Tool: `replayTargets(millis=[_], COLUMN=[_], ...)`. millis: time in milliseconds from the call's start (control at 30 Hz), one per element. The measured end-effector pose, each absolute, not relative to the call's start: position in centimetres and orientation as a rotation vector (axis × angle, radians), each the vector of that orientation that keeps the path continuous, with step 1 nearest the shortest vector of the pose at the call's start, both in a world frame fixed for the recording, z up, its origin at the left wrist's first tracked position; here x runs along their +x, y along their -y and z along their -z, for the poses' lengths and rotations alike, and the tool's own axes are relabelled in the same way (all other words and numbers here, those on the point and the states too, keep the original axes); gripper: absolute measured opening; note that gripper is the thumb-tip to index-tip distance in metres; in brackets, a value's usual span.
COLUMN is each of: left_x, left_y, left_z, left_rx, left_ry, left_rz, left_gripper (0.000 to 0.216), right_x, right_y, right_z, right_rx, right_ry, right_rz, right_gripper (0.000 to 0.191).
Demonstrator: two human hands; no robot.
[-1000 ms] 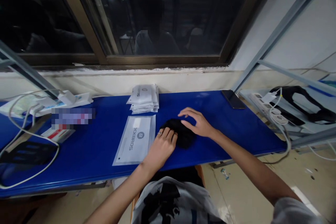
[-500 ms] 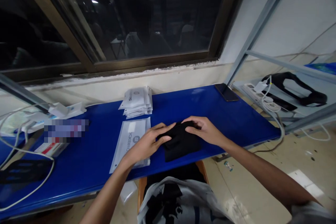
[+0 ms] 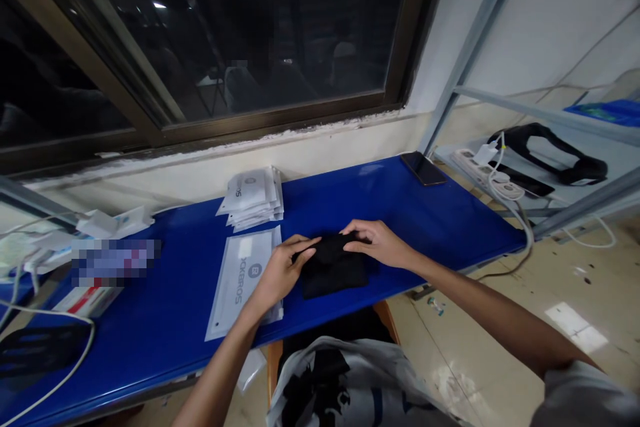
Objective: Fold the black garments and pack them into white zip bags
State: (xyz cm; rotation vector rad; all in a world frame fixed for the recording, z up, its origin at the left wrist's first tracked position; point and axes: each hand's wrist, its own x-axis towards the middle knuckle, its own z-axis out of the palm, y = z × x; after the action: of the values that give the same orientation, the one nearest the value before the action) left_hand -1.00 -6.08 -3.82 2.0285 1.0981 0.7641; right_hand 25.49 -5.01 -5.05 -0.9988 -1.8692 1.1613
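Observation:
A folded black cloth (image 3: 336, 275) lies on the blue tabletop near its front edge. My left hand (image 3: 281, 271) pinches the cloth's far left corner between thumb and fingers. At the far right corner, my right hand (image 3: 384, 244) grips the fabric the same way, fingers bent over the far edge. Just left of the cloth, partly under my left forearm, is a frosted plastic bag (image 3: 239, 267) with grey printed lettering. Behind that bag sits a stack of similar, smaller-looking packets (image 3: 253, 199).
A phone (image 3: 423, 168) lies at the table's far right corner. Power strips with white cables (image 3: 113, 221) and a blurred-out box are on the left. Beyond the right end, a shelf holds another power strip (image 3: 483, 170) and a black curved object (image 3: 555, 153). A window stands behind.
The black cloth now lies flatter and squarer, its wrinkled top smoothed. Both hands stay at its far corners, with the thumbs slightly shifted. The whole view has turned a little to the right.

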Motion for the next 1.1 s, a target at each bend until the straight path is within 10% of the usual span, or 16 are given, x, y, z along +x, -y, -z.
replayTargets(millis=[200,367,533,800,1100], left_x=[-1.1,0.7,-0.5,-5.1,-2.7], left_y=[6.5,7.9,8.7,10.1,14.4], left_z=[2.8,-1.3,-2.0,5.3,2.4], left_rx=[2.012,2.039,2.009,2.257,2.421], left_ry=[-1.018,-0.799,-1.301,-2.106,-2.219], left_rz=[-0.791,-0.787,-1.266,-0.494,-0.745], left_gripper=[0.028,0.026,0.024,0.020,0.030], right_x=[26.3,23.8,21.1,21.1,18.5], right_y=[5.3,5.2,4.4,5.0,7.9], right_z=[3.3,0.3,0.3,2.6,1.5], right_rx=[-0.966,-0.837,-0.852,-0.990,-0.878], right_ry=[2.134,2.286,1.968,0.937,1.110], right_rz=[-0.925,-1.110,-1.421,-1.832,-1.818], right_gripper=[0.028,0.088,0.027,0.047,0.043])
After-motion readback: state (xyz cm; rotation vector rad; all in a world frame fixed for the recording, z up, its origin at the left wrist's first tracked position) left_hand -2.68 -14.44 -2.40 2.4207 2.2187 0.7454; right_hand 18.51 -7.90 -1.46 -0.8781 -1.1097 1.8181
